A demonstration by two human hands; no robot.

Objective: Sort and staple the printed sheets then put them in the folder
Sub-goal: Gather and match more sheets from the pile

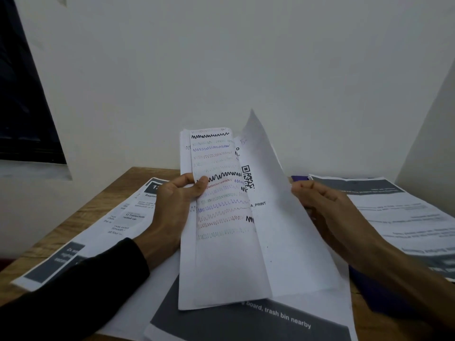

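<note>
Above a wooden table (103, 200) strewn with loose printed sheets (118, 217), the left hand (172, 205) pinches a sheaf of scribble-marked pages (221, 230) while the right hand (325, 205) grips one page's edge, sorting under way, nothing visibly stapled or filed.

A black long sleeve (81, 286) covers the left forearm; the right forearm (394, 264) is bare

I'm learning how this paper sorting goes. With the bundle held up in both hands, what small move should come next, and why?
Probably let the right hand peel its sheet fully off the bundle pinched by the left hand. That sheet is already fanned apart, and printed piles lie on the table to take it.
</note>
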